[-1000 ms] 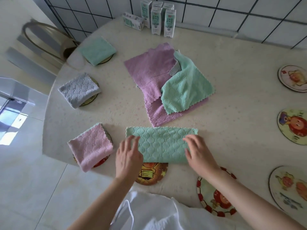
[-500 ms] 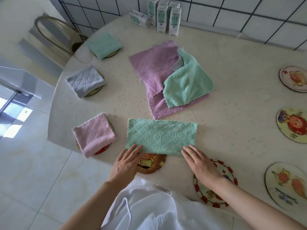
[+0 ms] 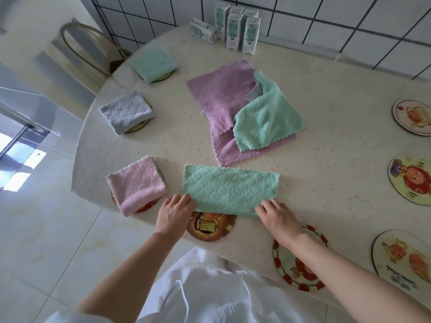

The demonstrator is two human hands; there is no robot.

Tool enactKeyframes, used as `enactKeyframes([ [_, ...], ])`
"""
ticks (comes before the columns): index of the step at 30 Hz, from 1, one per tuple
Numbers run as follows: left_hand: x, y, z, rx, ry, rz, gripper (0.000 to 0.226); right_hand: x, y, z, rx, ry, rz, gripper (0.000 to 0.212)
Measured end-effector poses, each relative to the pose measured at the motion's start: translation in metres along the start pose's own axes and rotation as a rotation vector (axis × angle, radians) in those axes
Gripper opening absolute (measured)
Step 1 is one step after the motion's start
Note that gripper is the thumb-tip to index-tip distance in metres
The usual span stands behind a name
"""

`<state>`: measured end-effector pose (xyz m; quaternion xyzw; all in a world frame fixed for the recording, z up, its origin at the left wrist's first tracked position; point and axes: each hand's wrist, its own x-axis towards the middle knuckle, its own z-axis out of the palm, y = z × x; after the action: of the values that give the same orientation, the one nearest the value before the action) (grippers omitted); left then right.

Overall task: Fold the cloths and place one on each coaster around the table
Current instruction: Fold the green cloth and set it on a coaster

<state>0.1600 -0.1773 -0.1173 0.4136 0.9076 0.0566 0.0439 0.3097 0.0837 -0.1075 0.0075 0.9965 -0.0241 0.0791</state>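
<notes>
A mint-green cloth (image 3: pixel 231 190), folded into a long strip, lies near the table's front edge, its near edge overlapping an orange coaster (image 3: pixel 211 229). My left hand (image 3: pixel 173 214) holds the strip's near-left corner with curled fingers. At the near-right corner my right hand (image 3: pixel 277 217) grips it the same way. Folded cloths sit on three coasters at the left: pink (image 3: pixel 136 185), grey (image 3: pixel 126 111) and green (image 3: pixel 152 64). Loose purple (image 3: pixel 221 94) and green (image 3: pixel 265 120) cloths are piled mid-table.
Bare coasters lie along the near and right side: a red-rimmed one (image 3: pixel 300 264) and three cartoon ones (image 3: pixel 405 259), (image 3: pixel 410 180), (image 3: pixel 412 116). Milk cartons (image 3: pixel 233 29) stand at the back by the tiled wall. A chair (image 3: pixel 93 47) is at the far left.
Both hands slid back from lying flat on top of the green strip to its near corners, and the fingers have curled at the edge. The strip itself has stayed in place.
</notes>
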Motion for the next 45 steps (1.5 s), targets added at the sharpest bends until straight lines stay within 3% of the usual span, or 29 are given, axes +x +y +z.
enactKeyframes([
  [6, 0.018, -0.012, -0.018, 0.044, 0.158, 0.139, 0.025, -0.001, 0.012, -0.008, 0.069, 0.054, 0.048, 0.040],
  [11, 0.022, -0.025, -0.035, 0.075, 0.356, 0.144, 0.008, -0.021, -0.009, -0.015, 0.139, 0.187, -0.085, 0.022],
  [15, 0.006, -0.009, -0.022, 0.007, 0.259, 0.074, 0.032, -0.029, -0.031, -0.019, 0.209, 0.158, -0.155, 0.019],
  [19, -0.025, 0.035, 0.008, -0.204, -0.052, 0.217, 0.072, -0.034, -0.053, -0.018, 0.365, 0.122, -0.166, 0.025],
  [21, -0.035, 0.054, 0.020, -0.256, -0.143, 0.242, 0.082, -0.037, -0.063, -0.019, 0.440, 0.100, -0.164, 0.028],
  [25, -0.042, 0.077, 0.028, -0.338, -0.083, 0.150, 0.065, -0.043, -0.077, -0.028, 0.582, 0.076, -0.162, 0.025],
  [29, -0.048, 0.080, 0.037, -0.330, -0.011, 0.190, 0.049, -0.049, -0.074, -0.034, 0.599, 0.066, -0.190, 0.020],
  [33, -0.060, 0.074, 0.043, -0.297, -0.007, 0.250, 0.054, -0.037, -0.048, -0.024, 0.451, 0.043, -0.214, 0.027],
  [38, -0.071, 0.069, 0.043, -0.271, -0.042, 0.269, 0.053, -0.010, -0.023, -0.006, 0.170, -0.173, -0.348, 0.087],
  [42, -0.071, 0.067, 0.040, -0.317, -0.074, 0.269, 0.050, 0.000, -0.008, -0.002, 0.047, -0.312, -0.439, 0.094],
  [45, -0.070, 0.065, 0.036, -0.455, -0.081, 0.212, 0.046, 0.001, 0.001, -0.002, 0.029, -0.312, -0.474, 0.095],
])
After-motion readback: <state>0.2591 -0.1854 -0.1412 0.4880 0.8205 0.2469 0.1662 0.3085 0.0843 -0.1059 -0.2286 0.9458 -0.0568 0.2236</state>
